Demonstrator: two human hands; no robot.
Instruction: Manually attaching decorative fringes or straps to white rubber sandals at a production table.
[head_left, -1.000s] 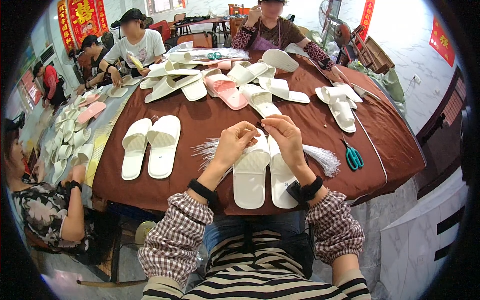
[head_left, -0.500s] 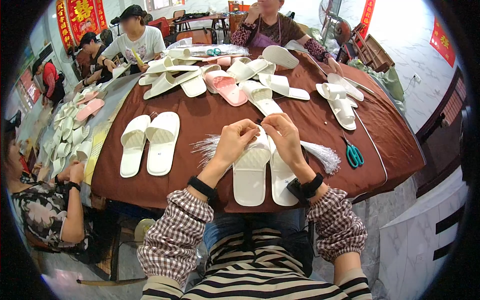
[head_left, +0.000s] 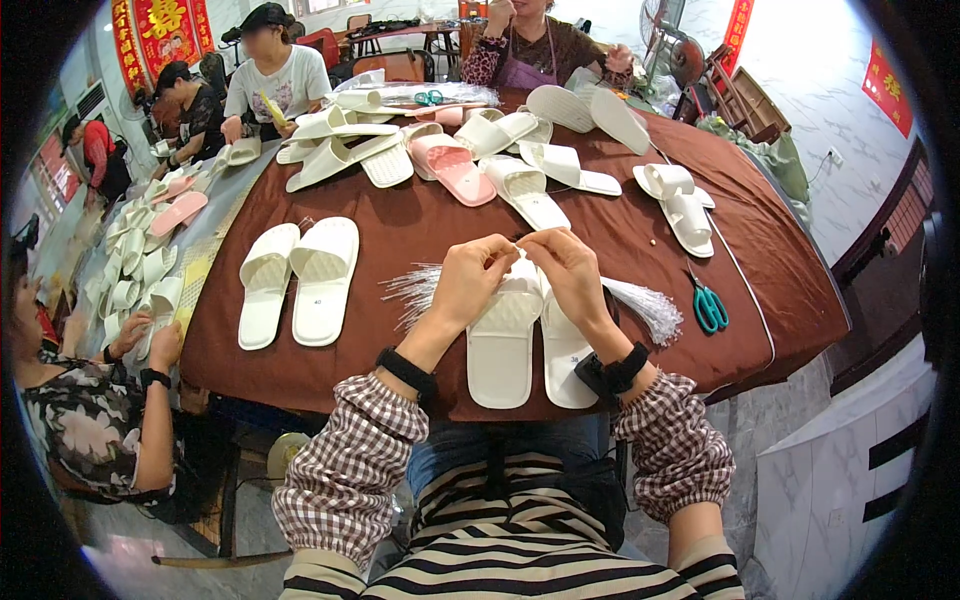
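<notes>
Left grip point(head_left: 472, 280) and right grip point(head_left: 568, 272) pinching together above white slippers point(head_left: 505, 335), wrists raised

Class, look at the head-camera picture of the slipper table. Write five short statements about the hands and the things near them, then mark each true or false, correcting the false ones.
1. Both hands meet over a pair of white slippers. True: the left hand and right hand touch fingertips above the straps.
2. The scissors have red handles. False: they are teal, lying right of the hands.
3. A second white pair lies to the left, untouched. True.
4. The tablecloth is blue. False: it is dark brown.
5. A bundle of thin white ties lies under the slippers being worked on. True: its ends fan out on both sides.
</notes>
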